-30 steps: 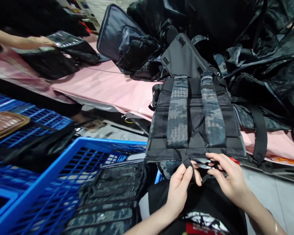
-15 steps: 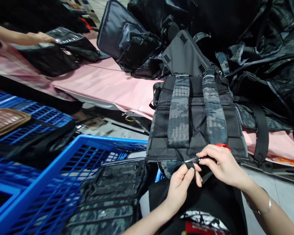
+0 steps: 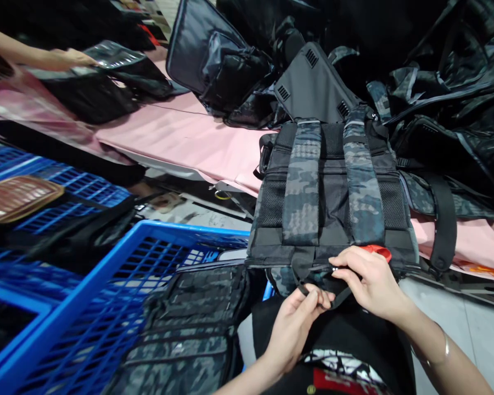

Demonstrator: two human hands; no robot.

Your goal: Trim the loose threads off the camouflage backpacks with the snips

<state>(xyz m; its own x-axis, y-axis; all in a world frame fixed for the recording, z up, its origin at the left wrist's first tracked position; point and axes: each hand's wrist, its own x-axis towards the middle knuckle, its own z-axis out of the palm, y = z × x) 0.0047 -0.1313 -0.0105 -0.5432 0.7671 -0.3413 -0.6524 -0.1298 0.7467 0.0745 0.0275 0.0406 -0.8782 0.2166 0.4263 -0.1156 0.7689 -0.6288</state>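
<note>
A backpack [image 3: 333, 203] with two grey-blue camouflage shoulder straps and mesh panels lies with its strap side up at the table edge. My left hand [image 3: 298, 321] is closed on a black webbing strap [image 3: 302, 271] that hangs from the backpack's near edge. Just to its right, my right hand [image 3: 366, 280] pinches something small and dark with a shiny spot, too small to name. Behind its knuckles shows a red piece [image 3: 379, 252], its kind unclear. The near ends of the webbing are partly hidden by my fingers.
Left of me stands a blue plastic basket [image 3: 148, 229] holding another camouflage bag [image 3: 185, 329]. More dark bags [image 3: 222, 66] are piled on the pink-covered table [image 3: 181, 131]. At far left, another person's hand [image 3: 76, 58] holds a black piece [image 3: 90, 96].
My left hand has moved slightly down and left, with the webbing pulled along. The thin shiny pointed piece at my right fingertips no longer shows. My right hand stays nearly in place.
</note>
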